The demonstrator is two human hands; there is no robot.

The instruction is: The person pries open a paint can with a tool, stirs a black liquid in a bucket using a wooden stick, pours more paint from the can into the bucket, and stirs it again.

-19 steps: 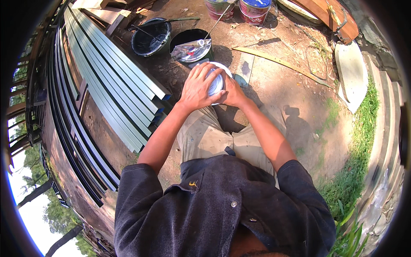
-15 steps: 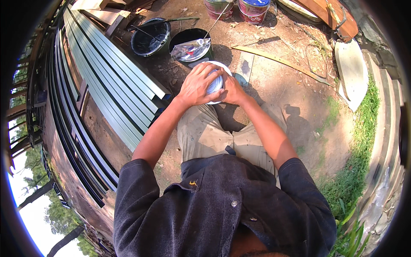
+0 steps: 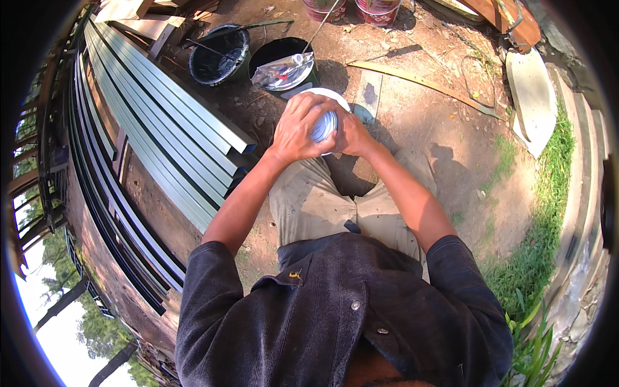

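A small round can [image 3: 324,126] with a ridged, pale bluish-white end is held between my two hands, out in front of my knees. My left hand [image 3: 298,128] is curled over its left side and top, fingers bent across the end. Around the right side wraps my right hand [image 3: 353,134], its fingers largely hidden. A white round rim [image 3: 335,97] shows just beyond the hands; I cannot tell whether it touches the can. Past it stands a black bucket [image 3: 263,57] with a crumpled clear plastic bag [image 3: 282,72] and a stick in it.
Long grey-green metal channels [image 3: 167,116] lie on the left, with thinner dark bars [image 3: 116,213] beside them. A dark basin [image 3: 219,57] and red-labelled pails [image 3: 379,11] stand farther off. A wooden strip [image 3: 425,89] lies across the dirt; stone steps [image 3: 583,193] edge the right.
The can stays in both hands, its end turned and tilted slightly. My view has shifted a little, so the surroundings sit slightly differently in the picture.
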